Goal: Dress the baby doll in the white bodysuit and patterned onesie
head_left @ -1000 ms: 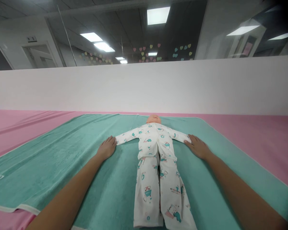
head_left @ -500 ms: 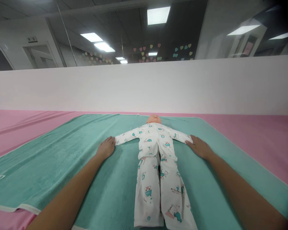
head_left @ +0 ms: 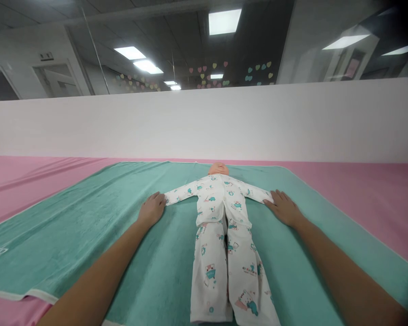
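A baby doll (head_left: 219, 169) lies on its back with arms spread wide, its head at the far end. It wears a white printed top (head_left: 211, 199) and matching white trousers (head_left: 210, 271). My left hand (head_left: 152, 209) is closed at the cuff of the sleeve on the left, fingers together. On the other side, my right hand (head_left: 285, 208) holds the opposite sleeve's cuff, thumb on the near side and fingers beyond. Both of the doll's hands are hidden at the cuffs.
Beneath the doll is a teal towel (head_left: 88, 226) with a pale edge, laid over a pink surface (head_left: 367, 194). A low white wall (head_left: 204, 122) runs behind, with dark glass above it reflecting ceiling lights and heart-shaped stickers.
My left hand has shifted very slightly to the right along with the cuff. The right hand and the doll are almost unchanged.
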Demonstrator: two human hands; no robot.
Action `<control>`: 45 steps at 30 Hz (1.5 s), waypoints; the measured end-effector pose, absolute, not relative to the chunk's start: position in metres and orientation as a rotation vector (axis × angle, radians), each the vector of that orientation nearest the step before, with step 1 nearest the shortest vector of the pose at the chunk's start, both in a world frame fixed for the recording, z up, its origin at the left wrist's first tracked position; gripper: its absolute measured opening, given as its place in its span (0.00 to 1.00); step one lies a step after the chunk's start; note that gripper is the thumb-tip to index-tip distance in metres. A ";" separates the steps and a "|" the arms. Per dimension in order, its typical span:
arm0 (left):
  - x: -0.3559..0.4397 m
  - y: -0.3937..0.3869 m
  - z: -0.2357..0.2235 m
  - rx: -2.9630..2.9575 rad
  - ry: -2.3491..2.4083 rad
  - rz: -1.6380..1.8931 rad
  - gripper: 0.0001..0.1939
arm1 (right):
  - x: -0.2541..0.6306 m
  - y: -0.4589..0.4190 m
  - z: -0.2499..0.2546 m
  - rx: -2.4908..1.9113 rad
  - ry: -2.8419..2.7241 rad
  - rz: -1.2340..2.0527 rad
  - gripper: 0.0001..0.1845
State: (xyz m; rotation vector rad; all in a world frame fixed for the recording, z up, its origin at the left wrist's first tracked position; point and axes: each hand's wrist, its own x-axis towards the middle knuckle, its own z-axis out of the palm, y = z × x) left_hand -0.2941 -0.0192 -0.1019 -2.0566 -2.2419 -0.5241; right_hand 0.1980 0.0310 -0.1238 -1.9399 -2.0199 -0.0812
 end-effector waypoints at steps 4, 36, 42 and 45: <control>-0.261 -0.036 -0.082 -2.118 -1.992 -0.840 0.20 | 0.166 0.020 -0.106 -1.697 -2.013 -0.257 0.31; -0.182 -0.089 -0.065 -2.737 -1.494 -0.534 0.06 | 0.096 -0.074 -0.075 -1.277 -2.348 0.557 0.23; -0.173 -0.090 -0.068 -2.592 -1.858 -0.736 0.11 | 0.081 -0.072 -0.084 -1.181 -2.220 0.455 0.13; -0.168 -0.092 -0.067 -2.628 -2.017 -1.070 0.20 | 0.076 -0.074 -0.084 -1.107 -2.145 0.520 0.08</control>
